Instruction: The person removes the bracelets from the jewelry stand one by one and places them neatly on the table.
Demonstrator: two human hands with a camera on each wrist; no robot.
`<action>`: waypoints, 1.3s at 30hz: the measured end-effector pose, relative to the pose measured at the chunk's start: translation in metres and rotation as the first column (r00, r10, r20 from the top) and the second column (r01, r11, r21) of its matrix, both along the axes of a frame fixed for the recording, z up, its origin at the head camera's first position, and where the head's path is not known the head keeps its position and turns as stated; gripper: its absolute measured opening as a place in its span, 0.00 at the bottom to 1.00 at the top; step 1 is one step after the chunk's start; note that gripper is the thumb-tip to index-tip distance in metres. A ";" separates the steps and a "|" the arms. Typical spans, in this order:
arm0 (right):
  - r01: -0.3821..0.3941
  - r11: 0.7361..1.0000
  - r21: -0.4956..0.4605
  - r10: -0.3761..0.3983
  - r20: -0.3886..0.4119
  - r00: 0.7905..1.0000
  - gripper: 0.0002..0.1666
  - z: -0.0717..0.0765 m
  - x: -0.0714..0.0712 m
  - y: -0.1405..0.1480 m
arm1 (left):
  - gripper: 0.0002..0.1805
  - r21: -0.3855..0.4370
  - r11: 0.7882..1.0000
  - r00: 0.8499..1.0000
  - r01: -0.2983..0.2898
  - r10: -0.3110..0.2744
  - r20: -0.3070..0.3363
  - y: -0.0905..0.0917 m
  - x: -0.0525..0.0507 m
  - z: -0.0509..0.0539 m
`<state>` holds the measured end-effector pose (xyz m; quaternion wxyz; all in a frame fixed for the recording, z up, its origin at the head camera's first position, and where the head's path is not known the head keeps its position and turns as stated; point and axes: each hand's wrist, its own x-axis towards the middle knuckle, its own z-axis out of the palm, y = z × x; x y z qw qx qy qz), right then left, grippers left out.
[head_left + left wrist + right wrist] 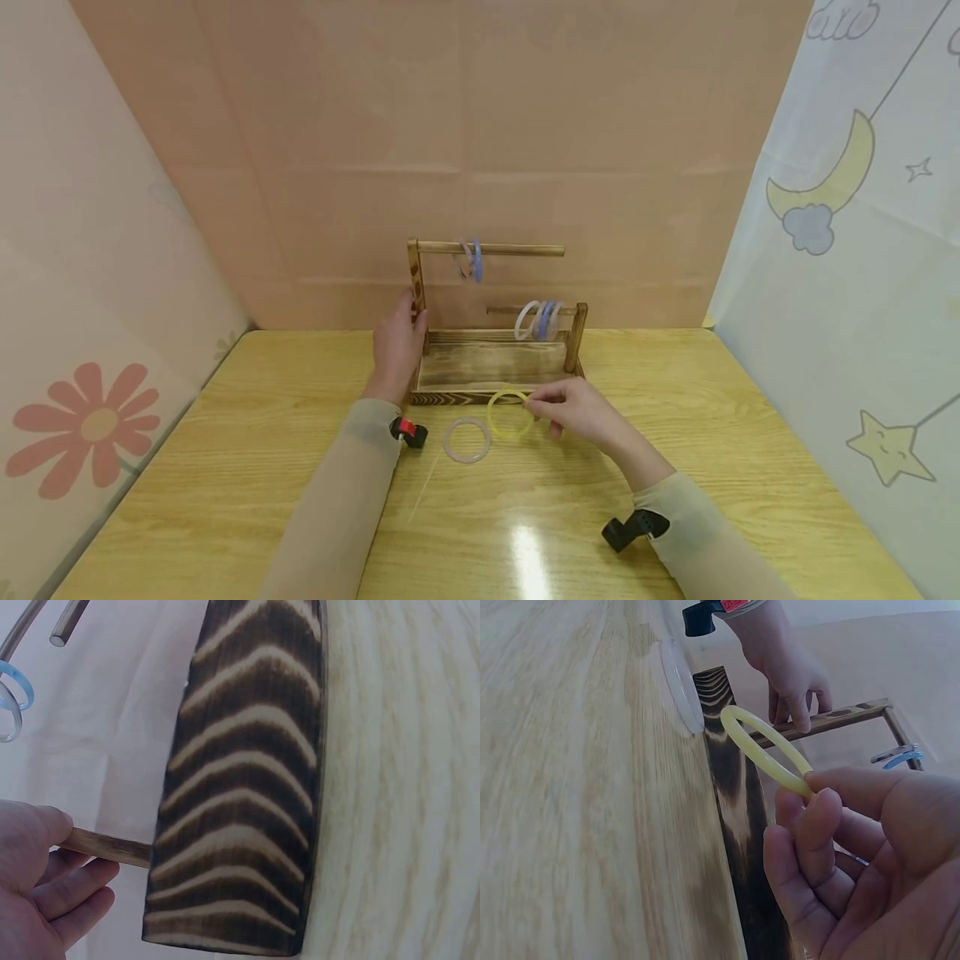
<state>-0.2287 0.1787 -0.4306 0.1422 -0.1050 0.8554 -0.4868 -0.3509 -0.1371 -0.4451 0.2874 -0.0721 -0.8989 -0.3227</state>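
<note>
A yellow bangle (761,754) is pinched between the thumb and fingers of my right hand (576,408), raised just in front of the wooden bangle stand's tray (480,398). My left hand (397,348) grips the stand's left upright (416,271); in the left wrist view the thumb and fingers lie around that post. On the upper bar (525,249) hang a blue bangle (477,260) and paler ones. Several white, blue and greyish bangles (543,322) hang from the lower bar. On the table, left of the yellow bangle, lies a pale pinkish bangle (467,440).
The stand is on a wood-grain table (300,467) before a tan backdrop (337,150). Side panels carry a printed flower (97,425) and a moon (832,167). Black wrist cameras are strapped to both sleeves. Glare shows near the table's front.
</note>
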 end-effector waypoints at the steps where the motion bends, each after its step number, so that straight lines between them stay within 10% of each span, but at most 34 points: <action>1: -0.001 1.000 -0.001 0.001 0.005 1.000 0.20 -0.001 0.000 0.000 | 0.12 0.002 1.000 1.000 0.001 -0.001 0.000 0.000 0.000 0.000; 39: -0.076 0.997 -0.001 0.076 0.114 0.991 0.12 -0.020 -0.006 0.011 | 0.18 -0.020 1.000 0.999 -0.010 0.009 -0.035 0.000 0.000 0.000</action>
